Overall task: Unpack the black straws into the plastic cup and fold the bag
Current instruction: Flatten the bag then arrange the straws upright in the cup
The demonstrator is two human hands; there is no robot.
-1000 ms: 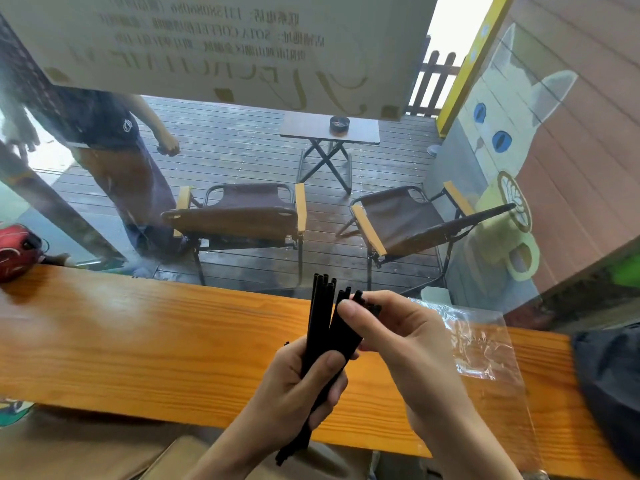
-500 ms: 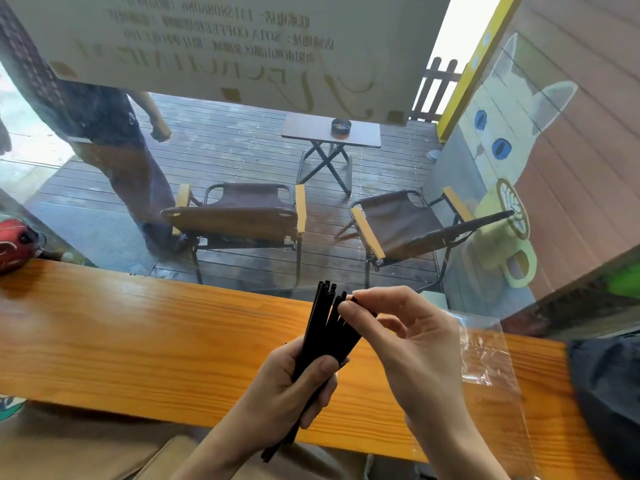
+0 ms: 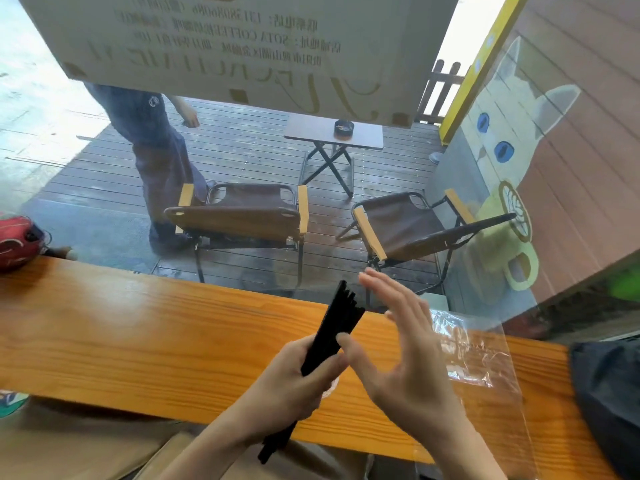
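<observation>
Presently left hand (image 3: 287, 386) grips the black straws (image 3: 337, 323), right hand (image 3: 405, 355) open beside them, bag (image 3: 485, 358) unfolded on bench (image 3: 138, 334); cup unseen, to be located next.

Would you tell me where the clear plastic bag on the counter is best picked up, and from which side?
Probably by its near right corner, from the right. The clear bag lies flat on the wooden counter and that end seems to overhang the front edge, so a grip could pinch it there. The open right hand is closest; the left hand holds the straws.
</observation>
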